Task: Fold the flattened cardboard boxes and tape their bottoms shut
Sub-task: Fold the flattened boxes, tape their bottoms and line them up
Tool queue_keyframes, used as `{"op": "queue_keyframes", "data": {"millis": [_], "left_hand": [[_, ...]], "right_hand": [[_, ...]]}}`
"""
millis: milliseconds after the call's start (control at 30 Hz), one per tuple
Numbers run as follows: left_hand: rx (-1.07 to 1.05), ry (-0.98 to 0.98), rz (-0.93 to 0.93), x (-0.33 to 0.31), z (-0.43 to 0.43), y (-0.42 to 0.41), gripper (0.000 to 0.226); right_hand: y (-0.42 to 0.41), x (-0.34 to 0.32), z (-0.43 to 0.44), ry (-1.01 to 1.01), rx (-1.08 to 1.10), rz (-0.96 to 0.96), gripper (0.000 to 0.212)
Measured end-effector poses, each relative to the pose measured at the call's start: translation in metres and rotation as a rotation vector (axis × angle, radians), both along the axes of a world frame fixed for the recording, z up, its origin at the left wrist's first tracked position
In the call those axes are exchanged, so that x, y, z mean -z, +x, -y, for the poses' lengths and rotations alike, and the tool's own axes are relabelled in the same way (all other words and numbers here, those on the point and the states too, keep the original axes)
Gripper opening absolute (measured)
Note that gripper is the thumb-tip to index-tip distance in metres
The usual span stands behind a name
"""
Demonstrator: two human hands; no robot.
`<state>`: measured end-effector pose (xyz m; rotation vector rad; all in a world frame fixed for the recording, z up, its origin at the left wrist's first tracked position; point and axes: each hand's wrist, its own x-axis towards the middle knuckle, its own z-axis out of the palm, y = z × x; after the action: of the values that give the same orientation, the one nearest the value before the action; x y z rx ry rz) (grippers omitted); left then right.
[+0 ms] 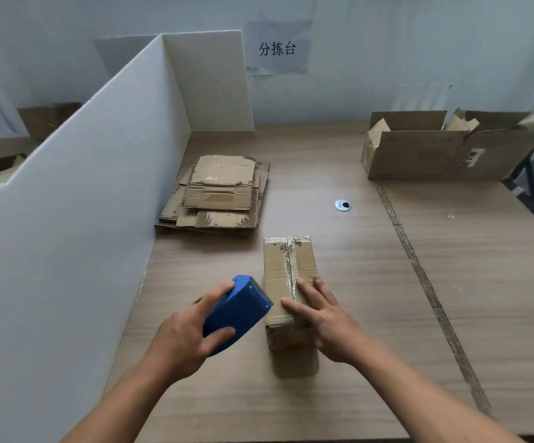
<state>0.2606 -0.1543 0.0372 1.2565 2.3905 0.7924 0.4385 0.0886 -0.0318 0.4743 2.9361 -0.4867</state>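
A small folded cardboard box point(286, 266) stands on the wooden table point(371, 282) in front of me, its upper face closed with a strip of clear tape down the seam. My right hand point(320, 318) lies flat on the near end of that face, fingers straight, pressing the tape. My left hand point(185, 330) grips a blue tape dispenser point(237, 310) just left of the box, its front edge close to the box's near corner. A stack of flattened cardboard boxes point(217, 193) lies farther back on the left.
A tall white partition point(77, 193) walls off the left side. Two large open cardboard boxes point(419, 148) stand at the back right. A round metal cable hole point(342, 205) sits mid-table. A tape line point(419, 260) runs across the table on the right.
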Motion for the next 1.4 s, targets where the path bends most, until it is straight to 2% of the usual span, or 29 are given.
{"op": "queue_keyframes", "data": {"millis": [100,167,267,367,567,633,700,733,767,867,1033,1133,1267,1400], "left_hand": [[0.079,0.031,-0.143,0.003,0.006,0.003,0.072],[0.122,0.098,-0.299,0.004,0.007,0.002,0.072],[0.228,0.122,-0.444,-0.001,0.006,-0.002,0.062],[0.312,0.143,-0.498,-0.008,0.002,-0.005,0.057],[0.430,0.161,-0.600,-0.024,-0.003,-0.002,0.057],[0.464,0.152,-0.613,-0.027,-0.003,0.002,0.057],[0.476,0.149,-0.614,-0.030,-0.004,0.005,0.057],[0.474,0.155,-0.605,-0.031,-0.004,0.005,0.057],[0.468,0.165,-0.584,-0.031,-0.003,0.005,0.059],[0.444,0.191,-0.498,-0.028,-0.003,0.005,0.065],[0.424,0.162,-0.359,-0.031,-0.004,0.010,0.075],[0.415,0.019,-0.164,-0.036,-0.009,0.010,0.072],[0.432,-0.172,0.037,-0.034,-0.003,-0.012,0.071],[0.363,-0.281,0.246,-0.045,0.005,-0.033,0.061]], "right_hand": [[0.005,-0.005,0.003,-0.071,0.015,-0.091,0.068],[0.006,-0.011,0.006,-0.145,0.086,-0.278,0.062],[0.001,-0.032,0.012,-0.400,0.206,-0.478,0.056],[-0.005,-0.054,0.017,-0.565,0.210,-0.483,0.054],[-0.020,-0.073,0.015,-0.593,0.191,-0.466,0.066],[-0.023,-0.077,0.012,-0.590,0.148,-0.453,0.053],[-0.024,-0.079,0.010,-0.597,0.106,-0.446,0.020],[-0.023,-0.079,0.009,-0.615,0.107,-0.464,0.007],[-0.021,-0.079,0.009,-0.640,0.121,-0.495,0.004],[-0.015,-0.076,0.011,-0.699,0.170,-0.566,0.007],[-0.002,-0.070,0.016,-0.638,0.241,-0.638,0.010],[0.009,-0.066,0.020,-0.649,0.286,-0.599,0.014],[0.043,-0.054,-0.001,-0.761,0.623,-0.744,0.023],[0.079,-0.028,-0.032,-0.891,0.839,-0.615,0.027]]}}
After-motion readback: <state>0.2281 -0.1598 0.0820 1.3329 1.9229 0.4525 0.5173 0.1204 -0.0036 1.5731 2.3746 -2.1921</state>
